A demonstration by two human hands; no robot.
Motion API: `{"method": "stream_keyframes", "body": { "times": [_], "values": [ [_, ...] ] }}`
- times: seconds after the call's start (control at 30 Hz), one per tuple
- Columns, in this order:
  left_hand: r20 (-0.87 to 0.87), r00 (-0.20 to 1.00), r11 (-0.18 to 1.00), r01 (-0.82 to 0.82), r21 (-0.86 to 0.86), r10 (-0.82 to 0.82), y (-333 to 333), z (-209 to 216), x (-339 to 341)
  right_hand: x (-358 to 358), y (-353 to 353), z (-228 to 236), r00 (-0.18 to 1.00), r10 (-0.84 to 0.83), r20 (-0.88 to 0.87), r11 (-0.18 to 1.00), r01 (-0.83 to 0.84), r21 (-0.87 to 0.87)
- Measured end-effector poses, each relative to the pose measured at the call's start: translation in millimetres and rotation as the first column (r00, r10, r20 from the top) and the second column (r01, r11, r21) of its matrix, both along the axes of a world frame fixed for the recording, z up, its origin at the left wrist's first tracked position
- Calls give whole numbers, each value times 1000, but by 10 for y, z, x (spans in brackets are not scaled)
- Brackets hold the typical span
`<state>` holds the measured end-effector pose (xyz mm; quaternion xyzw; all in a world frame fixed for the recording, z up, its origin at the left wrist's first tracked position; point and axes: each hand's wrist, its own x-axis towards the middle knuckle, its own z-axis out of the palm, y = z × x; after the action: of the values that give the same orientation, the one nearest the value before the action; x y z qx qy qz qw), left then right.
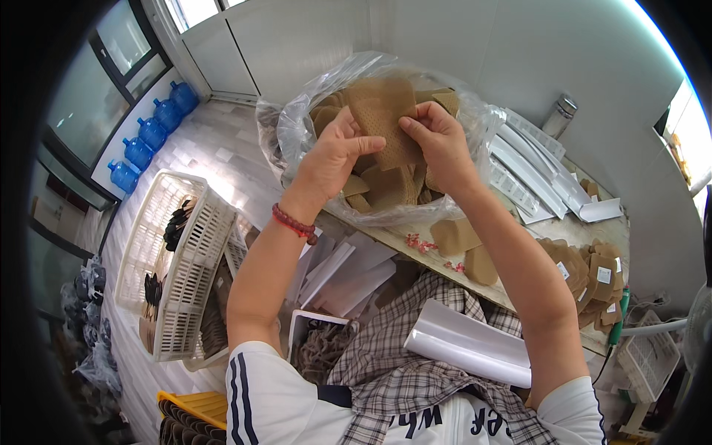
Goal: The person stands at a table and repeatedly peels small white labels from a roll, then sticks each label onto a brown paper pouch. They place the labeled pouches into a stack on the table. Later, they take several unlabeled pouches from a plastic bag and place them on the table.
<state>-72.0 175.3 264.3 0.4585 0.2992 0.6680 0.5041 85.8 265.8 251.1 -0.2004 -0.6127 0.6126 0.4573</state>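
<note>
Between both hands I hold up a tan, flat pad (389, 122) dotted with small holes; its upper edge is blurred. My left hand (334, 157) pinches its left side between thumb and fingers. On the opposite edge my right hand (439, 144) grips it the same way. Just beneath is a large clear plastic bag (300, 130), spread open on the table (371, 228) and filled with similar tan pads (389, 189). More loose pads (454, 237) lie on the table under my right forearm.
Labelled pad stacks (593, 278), a green-handled tool (621, 308), paper sheets (530, 170) and a metal flask (560, 115) occupy the table's right side. White crates (174, 259) stand at left, with blue water bottles (152, 133) behind. A white paper roll (463, 345) rests across my lap.
</note>
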Motion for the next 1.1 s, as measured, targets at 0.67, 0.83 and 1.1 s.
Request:
{"method": "stream_keyframes", "body": {
  "times": [0.67,0.83,1.1],
  "values": [
    [-987,84,757,-651,47,133,-336,-548,-684,161,-463,-308,432,-236,871,802,-419,425],
    [-994,-94,813,-574,93,47,-523,-452,-613,115,-488,-336,447,-299,843,748,-439,498],
    [-996,-82,806,-587,73,30,-554,-347,-504,-196,42,-367,461,-534,709,808,30,589]
  ]
}}
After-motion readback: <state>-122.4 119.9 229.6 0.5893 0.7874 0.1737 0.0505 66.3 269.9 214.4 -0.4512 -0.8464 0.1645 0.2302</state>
